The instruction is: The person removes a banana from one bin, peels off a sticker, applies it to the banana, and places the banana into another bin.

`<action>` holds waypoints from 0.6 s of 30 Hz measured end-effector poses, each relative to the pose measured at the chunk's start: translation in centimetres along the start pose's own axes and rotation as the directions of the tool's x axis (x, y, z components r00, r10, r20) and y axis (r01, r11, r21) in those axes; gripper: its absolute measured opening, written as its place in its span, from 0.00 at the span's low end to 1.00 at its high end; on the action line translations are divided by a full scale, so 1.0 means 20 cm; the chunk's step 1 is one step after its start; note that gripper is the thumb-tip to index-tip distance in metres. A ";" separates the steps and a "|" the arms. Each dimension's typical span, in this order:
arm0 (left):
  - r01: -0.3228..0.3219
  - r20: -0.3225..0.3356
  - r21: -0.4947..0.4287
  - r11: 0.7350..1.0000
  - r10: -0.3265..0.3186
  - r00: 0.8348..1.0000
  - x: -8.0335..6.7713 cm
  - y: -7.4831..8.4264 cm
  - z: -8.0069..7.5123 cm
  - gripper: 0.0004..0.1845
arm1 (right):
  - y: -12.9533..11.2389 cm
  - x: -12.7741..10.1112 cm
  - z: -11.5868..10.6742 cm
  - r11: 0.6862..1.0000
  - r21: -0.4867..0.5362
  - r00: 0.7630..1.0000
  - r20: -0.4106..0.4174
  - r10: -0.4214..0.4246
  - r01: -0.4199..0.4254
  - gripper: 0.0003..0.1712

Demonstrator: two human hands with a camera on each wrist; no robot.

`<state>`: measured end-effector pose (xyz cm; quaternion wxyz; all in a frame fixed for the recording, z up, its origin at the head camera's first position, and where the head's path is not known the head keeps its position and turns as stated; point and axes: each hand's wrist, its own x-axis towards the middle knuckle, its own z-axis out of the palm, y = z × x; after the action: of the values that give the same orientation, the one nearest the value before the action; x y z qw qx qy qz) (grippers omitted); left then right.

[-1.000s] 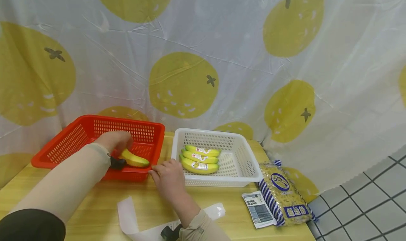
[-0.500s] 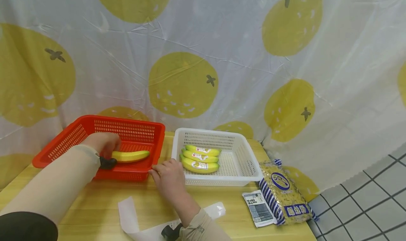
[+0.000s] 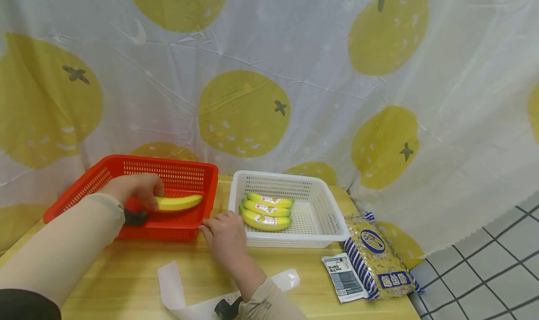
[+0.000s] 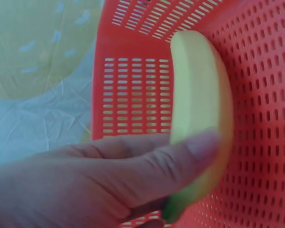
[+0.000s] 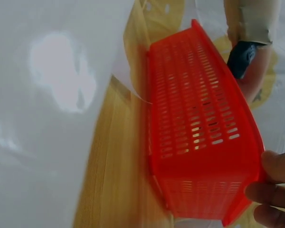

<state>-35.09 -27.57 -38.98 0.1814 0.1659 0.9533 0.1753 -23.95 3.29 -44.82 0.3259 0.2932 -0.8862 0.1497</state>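
One banana (image 3: 178,202) gripped by left hand (image 3: 134,188) over red basket (image 3: 166,227); right hand (image 3: 225,236), fingers straight, touching basket corner.

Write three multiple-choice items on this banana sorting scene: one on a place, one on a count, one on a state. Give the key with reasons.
1. Where is the banana that the left hand holds?
A. Over the red basket
B. In the white basket
C. On the noodle packet

2. How many bananas lie in the white basket?
A. One
B. Three
C. Five

3. What is the right hand doing?
A. Lifting a banana
B. Touching the red basket's near corner
C. Pressing on the small sachet

Key: 1 A, the left wrist view shows red mesh behind the held banana. 2 B, the head view shows three labelled bananas side by side. 3 B, the right wrist view shows fingertips at the red basket's corner.
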 end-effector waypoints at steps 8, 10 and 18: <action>-0.038 -0.065 -0.003 0.999 0.037 0.997 -0.05 0.01 -0.04 0.20 | 0.01 -0.01 0.02 1.000 0.010 1.000 -0.025 -0.007 0.007 0.09; -0.058 -0.072 0.000 0.998 0.057 0.996 -0.07 0.02 -0.05 0.18 | 0.01 -0.01 0.02 1.000 0.008 0.999 -0.046 -0.012 0.013 0.09; -0.122 -0.126 0.015 0.992 0.123 0.984 -0.17 0.02 -0.05 0.14 | -0.01 -0.01 0.01 1.000 0.011 0.999 -0.043 -0.016 0.017 0.09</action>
<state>-32.41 -28.71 -37.00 0.1086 0.2136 0.9515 0.1928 -23.88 3.16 -45.07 0.3446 0.2991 -0.8756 0.1584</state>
